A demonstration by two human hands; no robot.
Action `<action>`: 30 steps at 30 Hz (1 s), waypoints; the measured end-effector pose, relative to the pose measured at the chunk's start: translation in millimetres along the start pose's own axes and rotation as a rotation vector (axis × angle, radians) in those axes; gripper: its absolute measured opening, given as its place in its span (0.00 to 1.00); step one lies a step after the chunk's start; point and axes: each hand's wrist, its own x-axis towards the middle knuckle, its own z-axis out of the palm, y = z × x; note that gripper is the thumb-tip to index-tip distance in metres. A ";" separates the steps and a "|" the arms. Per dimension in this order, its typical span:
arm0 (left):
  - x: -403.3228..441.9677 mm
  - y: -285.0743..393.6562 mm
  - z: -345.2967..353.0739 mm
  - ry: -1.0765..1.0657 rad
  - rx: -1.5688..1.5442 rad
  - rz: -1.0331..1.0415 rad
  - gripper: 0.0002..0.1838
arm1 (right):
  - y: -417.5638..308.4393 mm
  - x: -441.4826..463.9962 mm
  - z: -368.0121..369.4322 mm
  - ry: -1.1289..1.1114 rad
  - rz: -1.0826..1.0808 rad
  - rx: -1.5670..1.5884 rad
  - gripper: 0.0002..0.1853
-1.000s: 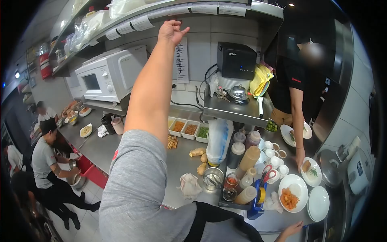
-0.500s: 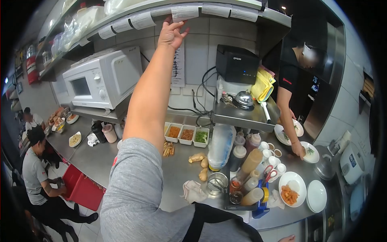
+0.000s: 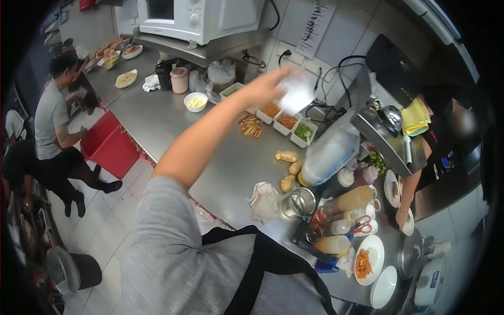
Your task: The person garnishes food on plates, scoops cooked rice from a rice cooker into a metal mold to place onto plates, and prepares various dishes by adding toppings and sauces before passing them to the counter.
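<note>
My left hand (image 3: pixel 272 86), blurred by motion, is closed on a white paper slip (image 3: pixel 297 97) above the back of the steel counter. Below and around the slip stand white trays of chopped food, one with green pieces (image 3: pixel 303 132) and one with orange-brown pieces (image 3: pixel 286 122). Thin brown sticks (image 3: pixel 251 126) lie in front of the trays. A sheet with dark writing (image 3: pixel 316 27) hangs on the wall behind. My right hand is out of view.
Sauce bottles (image 3: pixel 350 198), a metal pot (image 3: pixel 298 202) and plates, one with orange food (image 3: pixel 363 264), stand at right. A co-worker's hand (image 3: pixel 401 218) touches a plate there. A microwave (image 3: pixel 197 20) sits above. Another person (image 3: pixel 52 118) stands by a red bin (image 3: pixel 111 144).
My left hand has come down from the row of slips under the shelf with one slip in it. The view has turned and tilted down, and my right hand has left it.
</note>
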 end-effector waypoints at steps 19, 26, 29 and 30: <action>-243.2 -455.1 -444.7 0.832 0.490 -0.969 0.19 | -319.9 75.6 -88.8 -0.561 -0.024 0.185 0.28; -332.3 -543.3 -440.3 -0.195 1.183 -0.996 0.21 | -237.6 11.5 -214.8 -0.848 0.261 0.130 0.33; -354.0 -549.2 -411.9 -0.299 1.237 -1.152 0.34 | -244.8 -16.6 -240.8 -1.101 0.555 0.027 0.35; -333.9 -508.0 -390.1 -0.183 1.343 -1.248 0.40 | -275.6 1.8 -255.8 -1.311 0.779 0.079 0.40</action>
